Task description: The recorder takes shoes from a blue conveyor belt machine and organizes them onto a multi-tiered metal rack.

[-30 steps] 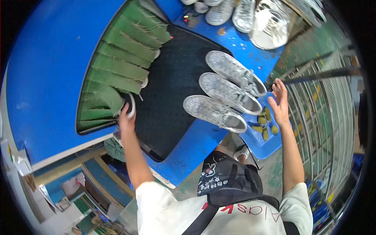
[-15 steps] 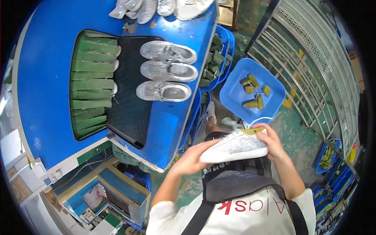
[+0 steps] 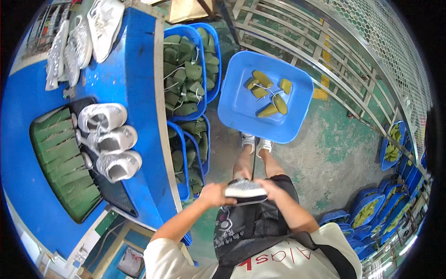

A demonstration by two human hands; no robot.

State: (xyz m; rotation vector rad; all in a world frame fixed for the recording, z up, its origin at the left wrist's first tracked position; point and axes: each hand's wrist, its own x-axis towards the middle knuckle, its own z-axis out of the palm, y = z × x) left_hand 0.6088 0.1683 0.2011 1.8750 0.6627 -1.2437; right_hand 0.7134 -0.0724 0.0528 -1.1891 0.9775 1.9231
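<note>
A grey-and-white sneaker (image 3: 245, 186) is held in front of my waist, its white sole edge showing. My left hand (image 3: 213, 194) grips one end, and my right hand (image 3: 273, 189) is closed round the other. Its opening and whatever is inside are hidden from this view. Beyond my feet stands a square blue basin (image 3: 226, 104) with several olive shoe-last pieces (image 3: 278, 104) and white cords in it. To the left, three silvery sneakers (image 3: 111, 142) sit side by side at the edge of the blue machine.
The blue machine (image 3: 139, 69) has an opening hung with green flaps (image 3: 65, 167). More shoes (image 3: 104, 28) lie on its top. Blue bins (image 3: 203, 79) full of green lasts stand between it and the basin. A metal rack (image 3: 297, 42) runs along the right, with more blue bins (image 3: 364, 211) at lower right.
My view has swung so the machine sits farther left and the basin lies more central. The sneaker has come closer to my waist and turned; the olive last at its opening no longer shows.
</note>
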